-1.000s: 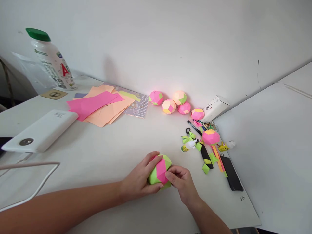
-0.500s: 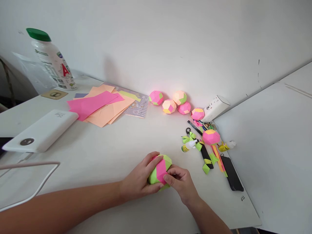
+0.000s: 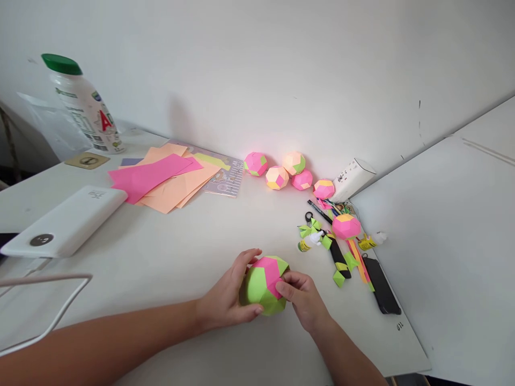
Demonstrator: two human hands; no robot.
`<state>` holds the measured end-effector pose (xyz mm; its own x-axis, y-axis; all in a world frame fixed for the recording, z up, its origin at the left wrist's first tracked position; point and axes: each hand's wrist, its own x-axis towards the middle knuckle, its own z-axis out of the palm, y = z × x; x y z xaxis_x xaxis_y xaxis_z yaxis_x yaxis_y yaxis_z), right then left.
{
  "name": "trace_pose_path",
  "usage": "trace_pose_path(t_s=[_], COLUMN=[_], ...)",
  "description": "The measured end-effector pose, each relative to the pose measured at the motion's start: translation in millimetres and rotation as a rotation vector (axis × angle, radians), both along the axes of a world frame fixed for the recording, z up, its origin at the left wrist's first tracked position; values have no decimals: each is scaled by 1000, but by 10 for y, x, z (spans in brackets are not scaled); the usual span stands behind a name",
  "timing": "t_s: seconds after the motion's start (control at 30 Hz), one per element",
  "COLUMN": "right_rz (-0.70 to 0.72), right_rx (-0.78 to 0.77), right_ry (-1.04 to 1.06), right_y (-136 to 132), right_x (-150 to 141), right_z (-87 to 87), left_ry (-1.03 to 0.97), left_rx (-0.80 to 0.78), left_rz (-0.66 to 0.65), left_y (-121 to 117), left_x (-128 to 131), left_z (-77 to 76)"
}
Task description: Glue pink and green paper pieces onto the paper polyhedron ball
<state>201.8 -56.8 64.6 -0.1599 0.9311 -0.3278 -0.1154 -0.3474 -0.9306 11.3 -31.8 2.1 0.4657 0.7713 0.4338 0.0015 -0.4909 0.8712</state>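
Note:
A green and pink folded paper ball is between my two hands, just above or on the table's near part. My left hand cups it from the left, with the thumb at its lower edge and the fingers curved loosely by its upper left side. My right hand pinches a pink part at the ball's right edge between thumb and fingers. The fingertips there partly hide that edge.
Finished paper balls stand along the wall. Right of my hands lie a glue bottle, green paper pieces, a black cutter and a phone. Paper sheets, a power bank and a bottle are at left.
The paper ball has turned, showing more green at the front. My left fingers have loosened and drawn back from its top, while my right hand still pinches its right edge.

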Motion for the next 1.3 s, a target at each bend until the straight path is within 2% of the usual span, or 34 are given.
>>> trace_pose_path(t_s=[0.33, 0.53, 0.8, 1.0, 1.3], right_rz=[-22, -29, -15, -21, -11], right_rx=[-36, -47, -63, -53, -54], right_ry=[60, 52, 29, 21, 40], right_y=[57, 55, 36, 9, -12], right_x=[47, 44, 33, 5, -1], right_z=[-51, -47, -14, 1, 4], left_ry=[-46, 45, 32, 87, 191], left_rx=[-62, 54, 135, 184, 305], left_rz=[-70, -124, -183, -172, -86], left_y=[57, 72, 78, 65, 25], left_x=[-21, -23, -20, -27, -25], left_z=[6, -13, -19, 13, 18])
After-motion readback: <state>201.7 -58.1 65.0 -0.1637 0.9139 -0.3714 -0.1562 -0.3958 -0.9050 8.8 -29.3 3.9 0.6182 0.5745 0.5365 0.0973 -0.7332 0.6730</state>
